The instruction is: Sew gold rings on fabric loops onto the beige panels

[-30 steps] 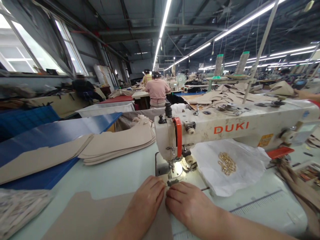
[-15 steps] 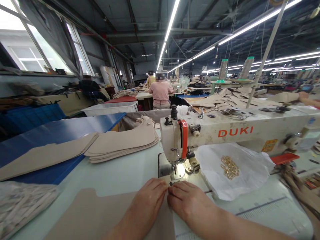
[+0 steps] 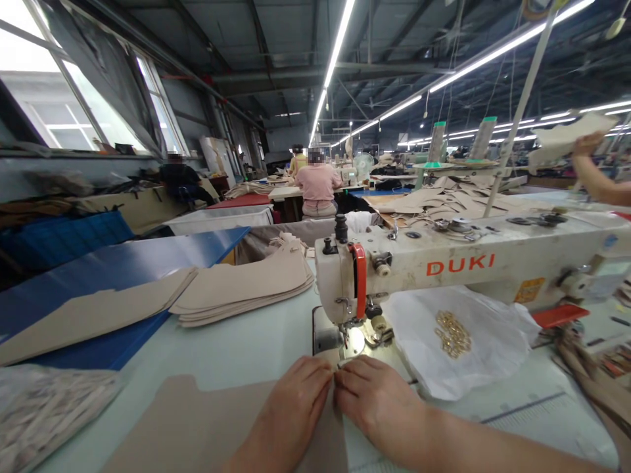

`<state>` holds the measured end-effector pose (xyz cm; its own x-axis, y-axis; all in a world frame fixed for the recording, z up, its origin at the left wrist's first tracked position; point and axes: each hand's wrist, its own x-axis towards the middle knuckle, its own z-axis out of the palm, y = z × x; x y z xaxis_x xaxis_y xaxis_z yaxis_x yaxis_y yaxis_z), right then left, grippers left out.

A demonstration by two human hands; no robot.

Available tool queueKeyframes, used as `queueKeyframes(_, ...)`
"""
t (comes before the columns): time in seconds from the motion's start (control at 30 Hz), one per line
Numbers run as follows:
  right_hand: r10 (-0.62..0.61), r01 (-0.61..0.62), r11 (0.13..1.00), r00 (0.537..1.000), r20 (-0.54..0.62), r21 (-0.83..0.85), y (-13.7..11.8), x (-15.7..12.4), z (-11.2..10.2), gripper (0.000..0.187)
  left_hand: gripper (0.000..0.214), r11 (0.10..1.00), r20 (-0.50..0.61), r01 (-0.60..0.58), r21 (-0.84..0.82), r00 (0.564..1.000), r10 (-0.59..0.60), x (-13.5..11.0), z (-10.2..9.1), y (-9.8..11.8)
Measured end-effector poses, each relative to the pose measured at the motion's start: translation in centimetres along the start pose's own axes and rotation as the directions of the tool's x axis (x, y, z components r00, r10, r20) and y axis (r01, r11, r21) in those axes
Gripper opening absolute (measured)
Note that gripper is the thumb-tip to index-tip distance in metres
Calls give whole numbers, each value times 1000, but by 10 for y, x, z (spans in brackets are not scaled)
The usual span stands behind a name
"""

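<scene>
A large beige fabric panel [image 3: 197,420] lies flat on the pale green table, reaching under both my hands. My left hand [image 3: 296,401] is closed at the panel's upper edge, thumb and fingers pinched together. Right beside it, my right hand [image 3: 369,397] has its fingers bent and pressed on the same edge, the fingertips of both hands nearly touching. Just beyond them stands the sewing machine [image 3: 404,256], its lit needle area and presser foot a short way past my fingertips. What exactly lies between my fingertips is hidden.
Stacked beige panels [image 3: 246,279] lie at the back left, near more on a blue board [image 3: 207,249]. A white plastic bag [image 3: 419,341] bears gold metal rings [image 3: 452,334]. Thread cones [image 3: 436,144] stand behind the machine. A co-worker's hand [image 3: 589,143] lifts a beige piece.
My hands stay at the panel edge, nearly still. At the right, the co-worker's hand has risen with a beige piece. The view has shifted slightly.
</scene>
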<state>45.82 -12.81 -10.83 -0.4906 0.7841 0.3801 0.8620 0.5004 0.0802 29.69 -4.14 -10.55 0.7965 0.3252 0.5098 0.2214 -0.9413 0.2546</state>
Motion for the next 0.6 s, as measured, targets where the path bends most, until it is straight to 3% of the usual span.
queueKeyframes(0.37, 86, -85, 996, 996, 30, -32, 26, -3, -5, 7, 21, 998, 1, -51, 38, 999, 52, 35, 16, -7)
queueKeyframes(0.6, 137, -138, 990, 989, 48, 8, 34, -2, -3, 7, 23, 997, -27, -63, 46, 998, 65, 43, 22, -16)
